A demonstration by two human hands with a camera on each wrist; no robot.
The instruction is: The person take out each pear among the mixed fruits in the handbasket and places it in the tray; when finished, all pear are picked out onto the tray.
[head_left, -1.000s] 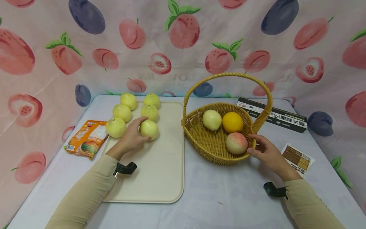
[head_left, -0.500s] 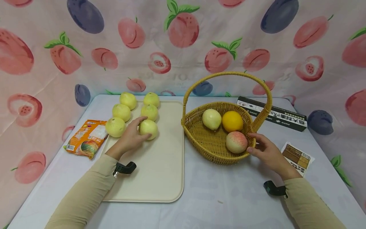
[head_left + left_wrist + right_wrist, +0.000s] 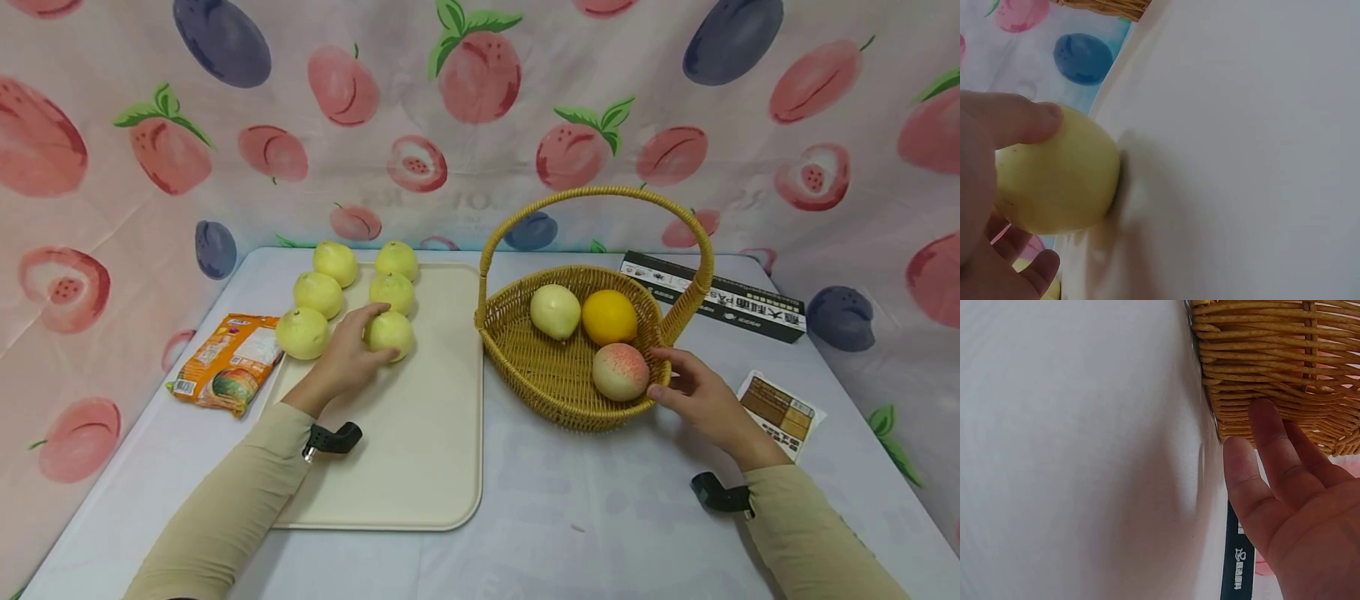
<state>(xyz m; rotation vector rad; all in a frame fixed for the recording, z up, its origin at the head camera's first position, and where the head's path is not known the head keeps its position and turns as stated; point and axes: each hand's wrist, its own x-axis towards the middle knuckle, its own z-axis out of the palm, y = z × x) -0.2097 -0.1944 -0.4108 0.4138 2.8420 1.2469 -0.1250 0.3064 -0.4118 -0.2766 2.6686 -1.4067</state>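
Observation:
In the head view my left hand [image 3: 348, 354] grips the nearest yellow-green round fruit [image 3: 393, 335] of a column on the beige tray [image 3: 412, 450]. The left wrist view has the thumb over this fruit [image 3: 1063, 181], low over the pale surface. My right hand [image 3: 708, 408] holds the right rim of a wicker basket [image 3: 525, 387], thumb and a finger at its edge. Other fingers touch the woven wall [image 3: 1272, 356] from outside in the right wrist view. Inside the basket lie another yellow-green fruit [image 3: 556, 312], an orange [image 3: 610, 317] and a peach [image 3: 621, 372].
Several more yellow-green fruits [image 3: 318, 295] stand in two columns at the tray's back left. An orange snack packet [image 3: 228, 362] lies left of the tray. Behind the basket is a long black box [image 3: 720, 300]; a brown-and-white packet [image 3: 780, 417] lies beyond the right hand.
The left hand and its fruit have shifted very slightly. The right hand and basket look unmoved.

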